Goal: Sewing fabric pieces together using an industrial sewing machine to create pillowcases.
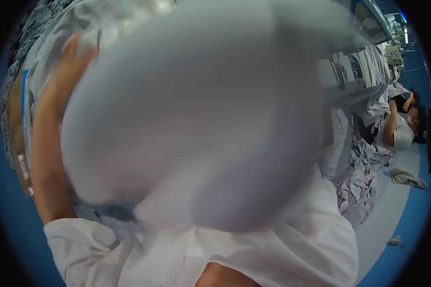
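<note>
A large white cloth (191, 119), blurred and very close to the camera, fills most of the head view. My left hand (69, 64) is raised at the cloth's upper left edge, forearm upright, fingers lying along the fabric and holding it up. The palm is partly covered by the cloth. My right hand is hidden behind the cloth. My white sleeve (96, 248) and shirt show along the lower edge.
More white fabric lies heaped behind at the top left (57, 24). A brown cardboard box (17, 134) stands at the left. On the right, a person in a white shirt (402, 129) works among piles of white cloth (359, 191) on a blue floor (416, 210).
</note>
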Demonstrator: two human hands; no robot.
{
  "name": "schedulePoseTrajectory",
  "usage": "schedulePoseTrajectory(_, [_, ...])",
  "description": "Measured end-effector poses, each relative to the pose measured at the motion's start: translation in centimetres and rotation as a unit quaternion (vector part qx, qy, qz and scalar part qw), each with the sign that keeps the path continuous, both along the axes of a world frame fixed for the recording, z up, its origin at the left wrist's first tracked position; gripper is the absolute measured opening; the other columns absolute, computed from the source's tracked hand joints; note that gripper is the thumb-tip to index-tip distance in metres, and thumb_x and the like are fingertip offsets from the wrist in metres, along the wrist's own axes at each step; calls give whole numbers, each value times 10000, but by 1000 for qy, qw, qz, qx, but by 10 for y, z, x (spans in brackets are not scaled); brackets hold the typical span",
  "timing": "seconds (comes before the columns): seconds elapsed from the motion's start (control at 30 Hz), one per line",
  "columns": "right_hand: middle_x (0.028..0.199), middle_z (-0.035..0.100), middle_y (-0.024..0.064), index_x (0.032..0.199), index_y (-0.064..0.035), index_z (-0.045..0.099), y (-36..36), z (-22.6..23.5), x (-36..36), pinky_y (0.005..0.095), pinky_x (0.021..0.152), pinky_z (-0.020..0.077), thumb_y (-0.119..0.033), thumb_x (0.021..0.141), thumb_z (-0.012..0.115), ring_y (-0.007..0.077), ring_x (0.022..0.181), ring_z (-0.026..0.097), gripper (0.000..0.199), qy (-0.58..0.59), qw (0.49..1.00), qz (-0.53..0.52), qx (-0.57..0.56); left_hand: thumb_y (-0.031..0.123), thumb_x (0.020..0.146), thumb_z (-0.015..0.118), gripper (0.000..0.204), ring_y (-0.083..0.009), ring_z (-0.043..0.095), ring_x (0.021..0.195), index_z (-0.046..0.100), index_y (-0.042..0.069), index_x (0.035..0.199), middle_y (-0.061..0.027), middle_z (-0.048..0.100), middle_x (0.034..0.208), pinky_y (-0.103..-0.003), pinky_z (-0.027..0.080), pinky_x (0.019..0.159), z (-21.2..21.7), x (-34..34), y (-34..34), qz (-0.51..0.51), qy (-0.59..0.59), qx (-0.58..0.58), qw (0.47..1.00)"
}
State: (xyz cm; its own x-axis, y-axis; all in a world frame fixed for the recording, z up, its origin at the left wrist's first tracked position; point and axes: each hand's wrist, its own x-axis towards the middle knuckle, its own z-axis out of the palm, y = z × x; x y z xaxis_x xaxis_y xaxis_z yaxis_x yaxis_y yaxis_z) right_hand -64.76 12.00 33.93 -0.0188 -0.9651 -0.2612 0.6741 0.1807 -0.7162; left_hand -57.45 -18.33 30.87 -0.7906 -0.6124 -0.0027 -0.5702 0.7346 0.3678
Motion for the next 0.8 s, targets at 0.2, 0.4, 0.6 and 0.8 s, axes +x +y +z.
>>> schedulePoseTrajectory(0.2, [1230,567,132,1187,-7,580,117,-68,66,323,969,398,-228,900,624,234,1166,521,365,180,971,157,-22,37,769,510,617,-281,339,1347,426,77,1378,-151,361,1453,-337,285,1093,-16,162,3,90,182,104,974])
schedulePoseTrajectory(0.4, [1109,619,160,1145,10,592,169,-127,83,311,867,461,-285,903,625,233,1016,602,383,199,965,147,82,77,814,617,188,-267,648,827,646,68,999,-96,668,924,-340,506,729,22,84,207,-122,226,-125,958])
schedulePoseTrajectory(0.6, [506,497,222,519,41,522,162,-103,83,409,545,452,-406,917,561,358,489,523,600,439,891,108,37,246,755,710,266,-260,590,511,530,85,644,-72,584,591,-351,451,464,-3,63,327,-124,-46,29,991])
schedulePoseTrajectory(0.8, [667,576,193,677,-1,574,162,-73,28,394,575,477,-355,845,624,331,621,588,395,602,769,180,-115,184,737,666,189,-306,601,543,541,64,664,-109,593,588,-389,469,495,-1,63,320,-195,-2,47,980])
